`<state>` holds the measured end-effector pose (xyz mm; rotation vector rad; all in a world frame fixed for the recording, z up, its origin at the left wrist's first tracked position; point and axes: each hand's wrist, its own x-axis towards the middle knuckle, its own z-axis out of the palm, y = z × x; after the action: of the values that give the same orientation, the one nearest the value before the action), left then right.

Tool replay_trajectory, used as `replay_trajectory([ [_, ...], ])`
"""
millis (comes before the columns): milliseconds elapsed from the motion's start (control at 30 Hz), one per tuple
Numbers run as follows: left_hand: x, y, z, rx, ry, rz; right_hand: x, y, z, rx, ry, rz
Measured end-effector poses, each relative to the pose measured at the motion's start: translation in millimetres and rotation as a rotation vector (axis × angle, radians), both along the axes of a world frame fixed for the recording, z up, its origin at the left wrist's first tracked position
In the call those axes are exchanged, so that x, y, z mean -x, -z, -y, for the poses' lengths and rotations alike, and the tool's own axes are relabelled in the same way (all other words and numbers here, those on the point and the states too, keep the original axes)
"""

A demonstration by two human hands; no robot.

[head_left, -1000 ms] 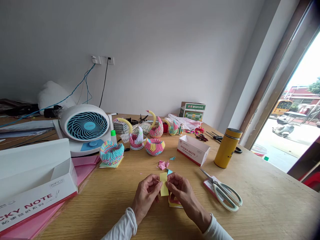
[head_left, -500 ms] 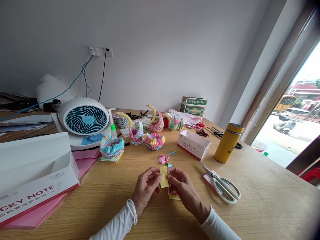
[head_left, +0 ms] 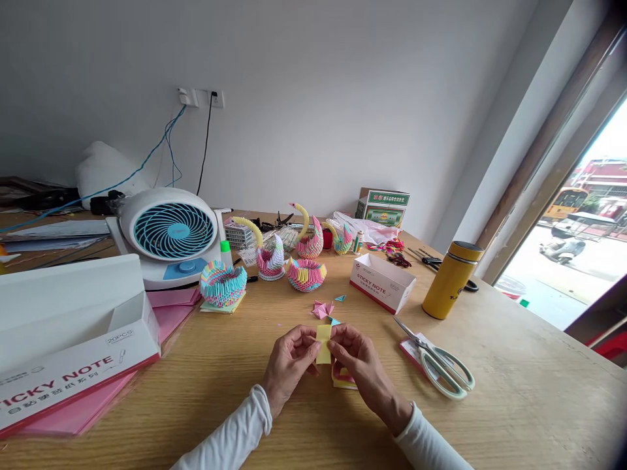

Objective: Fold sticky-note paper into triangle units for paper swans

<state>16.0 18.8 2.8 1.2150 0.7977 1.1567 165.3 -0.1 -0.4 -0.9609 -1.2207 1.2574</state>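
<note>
A small yellow paper strip [head_left: 323,343] is pinched between my left hand [head_left: 290,365] and my right hand [head_left: 360,367], held upright just above the wooden table [head_left: 514,391]. Under my right hand lies a small stack of pink and yellow note sheets [head_left: 341,380]. Just beyond my fingers sit folded pink paper pieces [head_left: 322,309] and two tiny blue triangles [head_left: 339,298]. Scissors [head_left: 435,367] with pale green handles rest on a pink pad to the right of my right hand.
A small sticky note box [head_left: 382,282] and a yellow flask [head_left: 452,280] stand to the right. Paper swans [head_left: 269,254] and baskets [head_left: 223,282] stand mid-table beside a white fan [head_left: 169,234]. A large sticky note box [head_left: 68,352] on pink sheets fills the left.
The yellow strip looks shorter now, with my fingers closed further over it. The view has shifted slightly; my hands stay in the same spot on the table.
</note>
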Motion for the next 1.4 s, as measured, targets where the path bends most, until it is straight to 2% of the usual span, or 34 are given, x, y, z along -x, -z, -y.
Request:
replay_trajectory([
  [333,1.3,-2.8,3.7,0.162,0.060,0.143,-1.9,0.1,3.0,0.048,0.024,0.023],
  [633,4.4,-4.9,1.0,0.378,0.134,0.272,-2.4,-14.6,9.7,0.039,0.006,0.133],
  [800,7.0,-2.9,-2.4,0.553,0.131,0.374,-7.2,-13.3,8.0,-0.091,-0.055,0.172],
  [900,6.0,-0.8,-2.0,0.574,0.211,0.384,-9.3,-8.9,4.4,-0.129,-0.050,0.171],
  [1000,4.3,1.0,0.1,0.448,0.238,0.310,-10.2,-5.2,1.5,-0.116,0.004,0.157],
  [1133,4.5,-3.6,6.7,0.016,0.049,0.066,-9.8,-4.3,1.1,-0.113,0.066,0.192],
  [1233,4.4,-7.3,10.6,-0.241,-0.058,-0.154,-8.2,-6.5,3.1,-0.120,0.070,0.232],
  [1300,3.4,-5.6,10.3,-0.300,-0.079,-0.218,-6.9,-7.6,4.1,-0.125,0.062,0.234],
  [1400,2.0,1.2,6.7,-0.334,-0.077,-0.197,-6.2,-6.3,4.0,-0.127,0.059,0.231],
])
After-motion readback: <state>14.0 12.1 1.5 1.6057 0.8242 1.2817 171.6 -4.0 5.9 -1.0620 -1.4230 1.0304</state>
